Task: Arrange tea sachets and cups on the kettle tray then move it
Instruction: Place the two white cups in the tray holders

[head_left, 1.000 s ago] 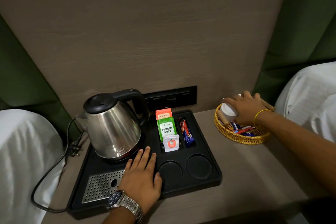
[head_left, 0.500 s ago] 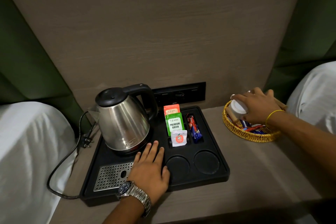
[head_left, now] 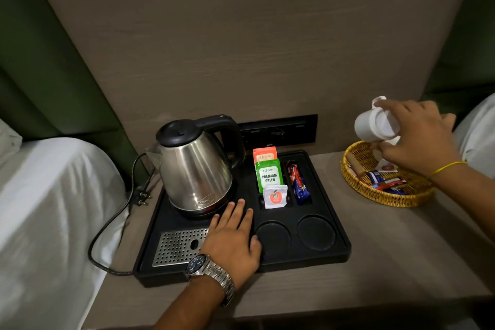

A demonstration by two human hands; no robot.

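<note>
right now the left hand (head_left: pixel 231 240) lies flat and open on the black kettle tray (head_left: pixel 332 254), palm down, fingers spread toward the base of the steel kettle (head_left: pixel 195 169). a metal wristwatch (head_left: pixel 211 272) sits on that wrist. the hand covers the tray between the perforated metal drip grate (head_left: pixel 178 246) and the nearer of two round cup recesses (head_left: pixel 316 233), both of which are bare.

the right hand (head_left: pixel 417 139) is closed around a white cup (head_left: pixel 375 126), holding it in the air above the yellow woven basket (head_left: pixel 375 195), tilted so its base faces the camera and its handle points up and back. the cup touches neither basket nor tray. a thin yellow band (head_left: pixel 447 167) circles that wrist.

behind the recesses, the tray's slots hold sachets standing upright: an orange sachet (head_left: pixel 265 154) at the back, a green sachet (head_left: pixel 269 174) marked "premium green" in front of it, then a small white sachet (head_left: pixel 275 196) with a red apple print. the slot to their right holds red and blue packets (head_left: pixel 298 182).

more red and blue packets and a brown stick-like item lie in the basket, which stands on the grey tabletop (head_left: pixel 375 262) well right of the tray. the kettle's black cord (head_left: pixel 107 236) loops off the tray's left side, its plug (head_left: pixel 140 195) lying loose near a white-sheeted bed (head_left: pixel 48 209). a black socket panel (head_left: pixel 281 130) is set in the wall behind.
</note>
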